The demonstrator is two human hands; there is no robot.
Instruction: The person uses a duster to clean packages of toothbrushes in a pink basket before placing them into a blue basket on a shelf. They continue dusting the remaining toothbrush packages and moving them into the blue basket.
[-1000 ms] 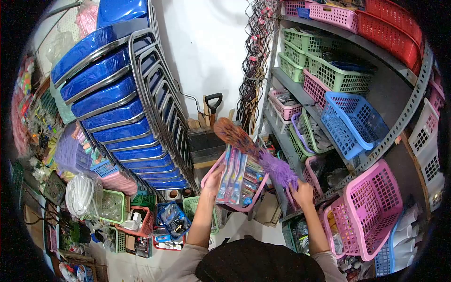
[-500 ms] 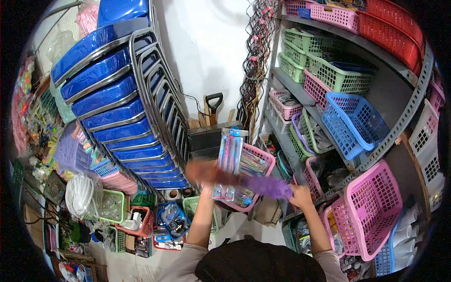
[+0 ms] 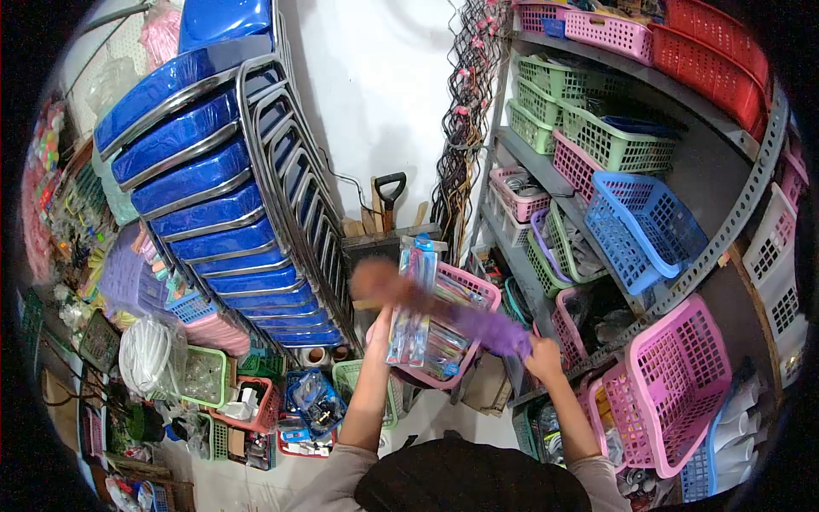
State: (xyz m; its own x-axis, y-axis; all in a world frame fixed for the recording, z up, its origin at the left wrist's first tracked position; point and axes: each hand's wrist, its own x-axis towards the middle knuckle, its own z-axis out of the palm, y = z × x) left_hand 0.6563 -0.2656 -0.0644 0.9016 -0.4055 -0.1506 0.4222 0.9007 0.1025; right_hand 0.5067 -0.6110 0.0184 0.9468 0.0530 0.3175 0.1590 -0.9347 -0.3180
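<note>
In the head view, my right hand (image 3: 543, 358) is closed round the near end of a duster (image 3: 495, 331), its near part purple and its far part brown and blurred by motion. The duster's far part crosses over long clear packs of toothbrushes (image 3: 408, 340) in blue and pink. My left hand (image 3: 379, 328) grips these packs at their left side; the duster and packs hide some of its fingers. Beneath is a pink basket (image 3: 486, 299) holding more such packs.
Stacked blue chairs (image 3: 196, 188) rise on the left. To the right, a metal shelf (image 3: 529, 273) carries green, pink and red baskets and a blue basket (image 3: 636, 230). A large pink basket (image 3: 674, 384) stands at lower right. Crates of small goods, including a red basket (image 3: 264, 405), cover the floor at left.
The duster's brown end has swung up and slightly right across the packs. The packs in my left hand have shifted a little left. My right hand has stayed almost in place.
</note>
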